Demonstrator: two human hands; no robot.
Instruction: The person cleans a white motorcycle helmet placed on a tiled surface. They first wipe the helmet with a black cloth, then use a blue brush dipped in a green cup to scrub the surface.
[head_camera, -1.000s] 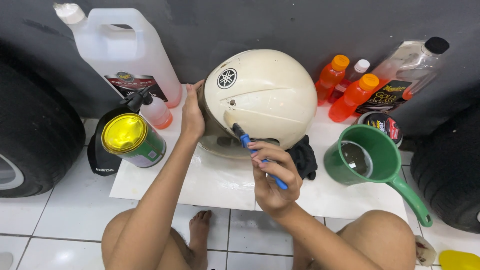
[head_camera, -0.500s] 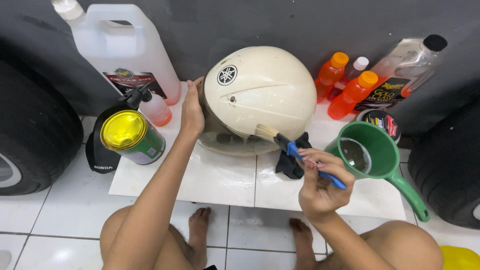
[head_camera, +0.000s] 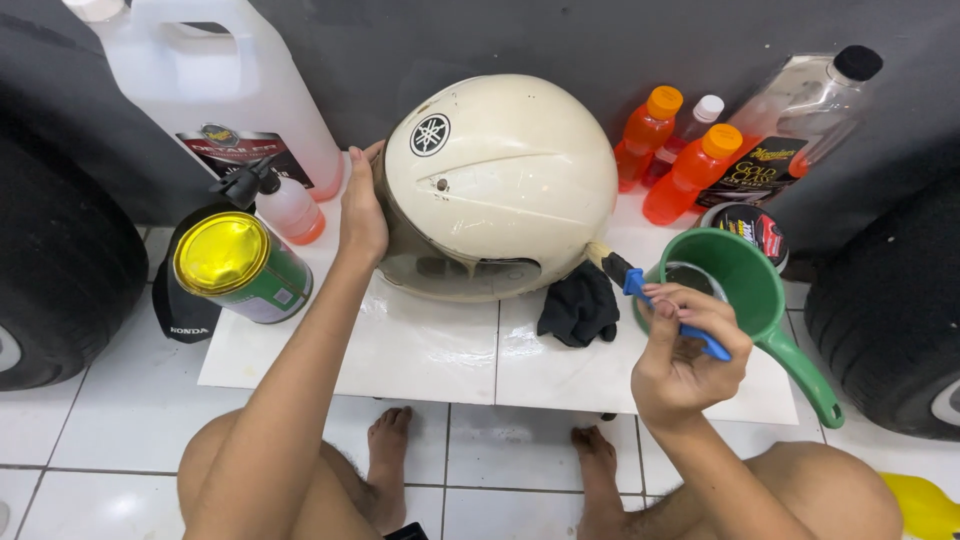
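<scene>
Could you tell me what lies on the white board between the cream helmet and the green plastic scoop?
In the head view, a crumpled black cloth lies between the cream helmet and the green plastic scoop, beside the blue-handled brush held by the right hand.

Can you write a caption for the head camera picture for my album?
Left hand steadies a cream helmet; right hand holds a blue-handled brush.

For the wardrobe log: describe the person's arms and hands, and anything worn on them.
Both arms are bare along the whole length in view, with no sleeves. The left hand and right hand wear no gloves, and no rings, watch or bracelets show on either. The fingernails look short.
</scene>
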